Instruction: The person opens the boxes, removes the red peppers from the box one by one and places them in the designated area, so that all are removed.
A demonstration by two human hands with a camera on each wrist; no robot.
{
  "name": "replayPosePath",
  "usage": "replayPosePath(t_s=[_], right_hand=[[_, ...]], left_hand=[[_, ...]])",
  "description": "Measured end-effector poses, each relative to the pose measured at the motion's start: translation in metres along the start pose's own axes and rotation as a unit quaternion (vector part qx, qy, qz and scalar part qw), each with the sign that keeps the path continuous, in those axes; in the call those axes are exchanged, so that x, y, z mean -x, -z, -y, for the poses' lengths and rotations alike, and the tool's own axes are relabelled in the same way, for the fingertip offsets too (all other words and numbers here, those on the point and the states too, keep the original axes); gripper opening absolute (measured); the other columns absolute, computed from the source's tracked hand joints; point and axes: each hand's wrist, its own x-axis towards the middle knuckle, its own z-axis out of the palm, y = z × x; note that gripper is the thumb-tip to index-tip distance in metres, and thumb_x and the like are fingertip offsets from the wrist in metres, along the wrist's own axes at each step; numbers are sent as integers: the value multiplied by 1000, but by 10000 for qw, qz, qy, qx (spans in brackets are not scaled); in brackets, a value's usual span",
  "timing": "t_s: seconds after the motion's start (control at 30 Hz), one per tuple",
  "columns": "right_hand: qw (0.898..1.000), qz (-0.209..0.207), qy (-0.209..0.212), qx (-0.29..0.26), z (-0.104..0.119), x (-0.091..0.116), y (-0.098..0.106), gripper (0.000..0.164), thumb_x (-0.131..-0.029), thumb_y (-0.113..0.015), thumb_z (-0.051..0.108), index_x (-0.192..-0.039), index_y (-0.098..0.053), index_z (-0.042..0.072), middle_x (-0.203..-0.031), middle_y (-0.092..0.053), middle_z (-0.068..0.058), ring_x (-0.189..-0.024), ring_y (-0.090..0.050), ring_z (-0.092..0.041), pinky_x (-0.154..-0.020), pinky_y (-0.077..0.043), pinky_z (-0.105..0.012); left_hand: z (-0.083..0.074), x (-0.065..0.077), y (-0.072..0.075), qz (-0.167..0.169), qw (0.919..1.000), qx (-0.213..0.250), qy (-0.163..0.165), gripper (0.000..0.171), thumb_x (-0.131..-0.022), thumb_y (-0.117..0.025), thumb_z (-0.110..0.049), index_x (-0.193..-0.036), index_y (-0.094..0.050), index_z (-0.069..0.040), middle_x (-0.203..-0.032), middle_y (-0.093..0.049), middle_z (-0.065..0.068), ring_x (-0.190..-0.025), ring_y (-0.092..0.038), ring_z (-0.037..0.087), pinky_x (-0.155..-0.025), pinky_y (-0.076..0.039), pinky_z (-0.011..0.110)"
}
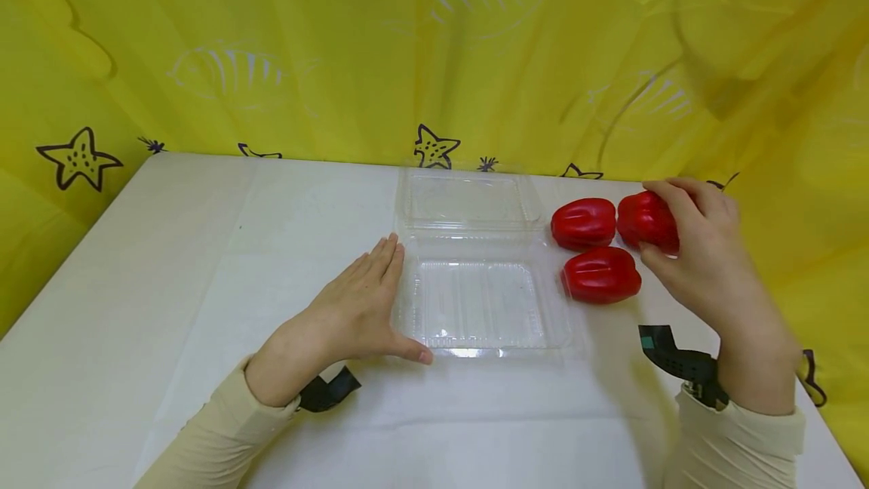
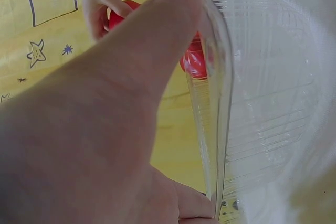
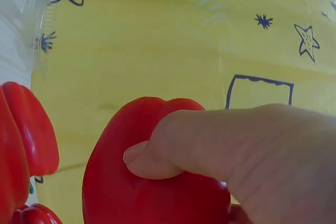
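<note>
A clear plastic clamshell container lies open on the white table, its lid folded back toward the curtain. My left hand rests against the container's left side, fingers straight and thumb along the near edge. At the right, my right hand grips a red bell pepper; in the right wrist view the thumb presses on this pepper. Beside it on the table lie two more red bell peppers, one behind and one nearer, both right of the container.
A yellow curtain with fish and star drawings hangs along the table's back and sides. The white table extends left of the container and in front of it. Dark straps sit at both wrists.
</note>
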Motion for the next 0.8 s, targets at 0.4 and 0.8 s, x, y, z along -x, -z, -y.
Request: replayPosePath(t_s=[0.4,0.8], right_hand=[[9999,-145,-90,-13,-15,1,3,70,-73,-72,-10,-138,-47,-6,-139,-37,-34,-133,-25,-55,-87,-36,-67],[9981,207,-542,189,-25,2,5,71,-73,-72,-9,-139,-46,-4,-141,-33,-37,-133,-23,-57,-87,-36,-71]], left_hand=[[0,0,0,-4,10000,-5,-10,141,-62,-76,-77,-156,-12,6,-166,-5,22,-155,-7,33,-125,-17,49],[0,0,0,46,10000,-28,25,141,-62,-75,-78,-156,-11,6,-166,-4,22,-155,-7,33,-126,-16,48]])
